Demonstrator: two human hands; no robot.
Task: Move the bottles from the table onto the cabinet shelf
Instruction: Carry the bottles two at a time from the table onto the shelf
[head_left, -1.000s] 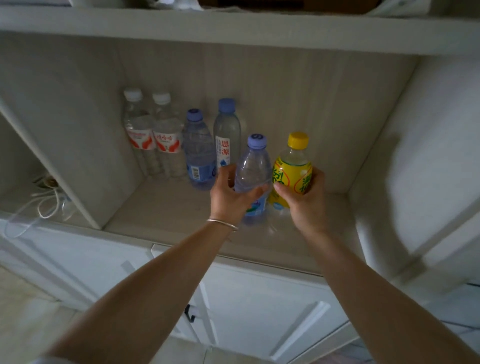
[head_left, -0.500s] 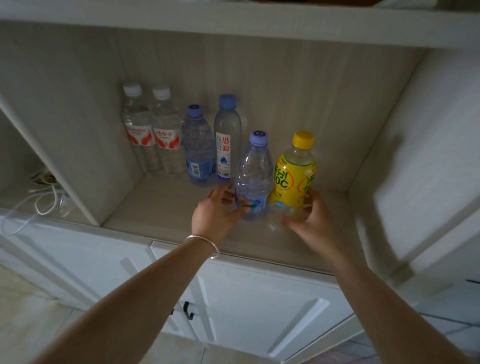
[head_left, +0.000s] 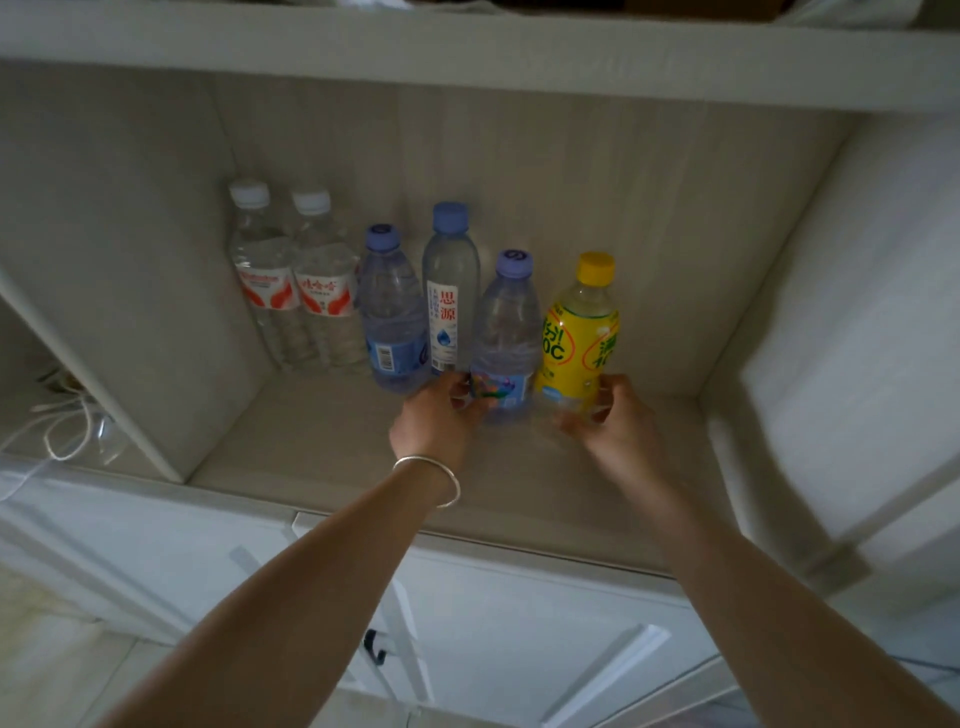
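- Six bottles stand upright on the cabinet shelf (head_left: 332, 457).
- Left hand (head_left: 436, 415) and right hand (head_left: 618, 421), loosely open, touch the purple-capped bottle (head_left: 506, 332) and yellow bottle (head_left: 582, 332) low down.
- Thin, slick plastic; probably best gripped mid-body.

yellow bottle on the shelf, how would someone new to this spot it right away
Look into the open cabinet shelf, where six bottles stand in a row along the back. The yellow bottle is the rightmost, beside the right hand. It alone has a yellow cap and label.

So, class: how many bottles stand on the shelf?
6, in one row: two white-capped at left, three blue-capped, one yellow at right. None seems hidden.
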